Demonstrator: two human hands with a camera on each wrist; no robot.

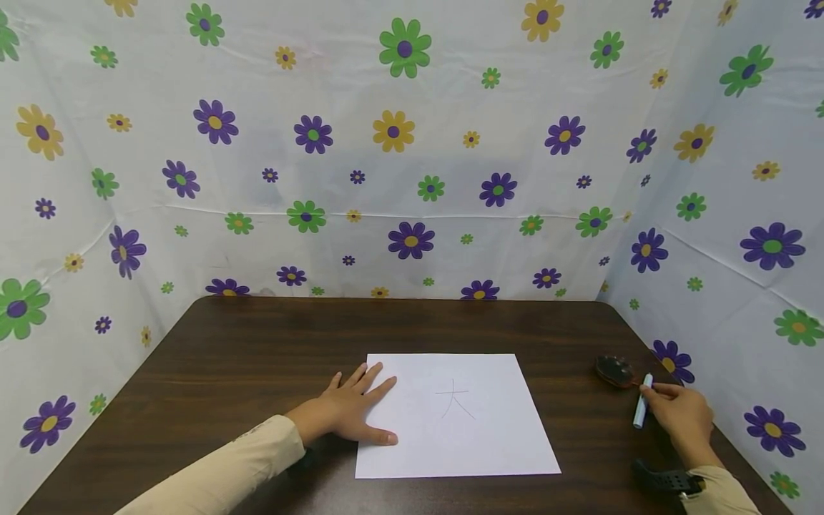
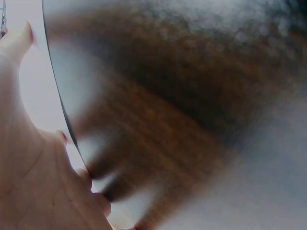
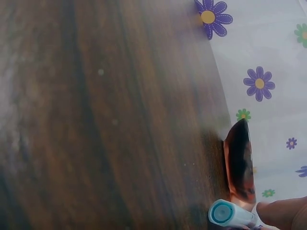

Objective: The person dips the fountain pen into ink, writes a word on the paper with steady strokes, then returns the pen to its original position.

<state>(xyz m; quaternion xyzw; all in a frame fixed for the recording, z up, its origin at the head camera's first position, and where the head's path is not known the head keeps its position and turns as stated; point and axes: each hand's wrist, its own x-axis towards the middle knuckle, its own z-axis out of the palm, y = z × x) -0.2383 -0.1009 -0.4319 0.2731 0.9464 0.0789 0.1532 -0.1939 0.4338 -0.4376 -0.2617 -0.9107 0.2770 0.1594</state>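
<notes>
A white sheet of paper [image 1: 496,447] lies on the table, bearing a few thin strokes [image 1: 455,400] that form a "大" character. Spread flat across its left edge, my left hand [image 1: 350,408] presses on it with fingers apart. At the table's right side my right hand [image 1: 684,415] pinches a pale marker [image 1: 641,404] between thumb and fingers. The marker's teal-ringed end faces the camera in the right wrist view. Just beyond it lies a dark, glossy spoon-shaped thing [image 1: 614,371] with a reddish neck, partly hidden by the marker and hand.
The dark wood-grain table [image 1: 290,329] reaches to a flower-printed curtain [image 1: 360,93] at the back and both sides. My right hand is close to the table's right edge. A black watch [image 1: 666,479] is on the right wrist.
</notes>
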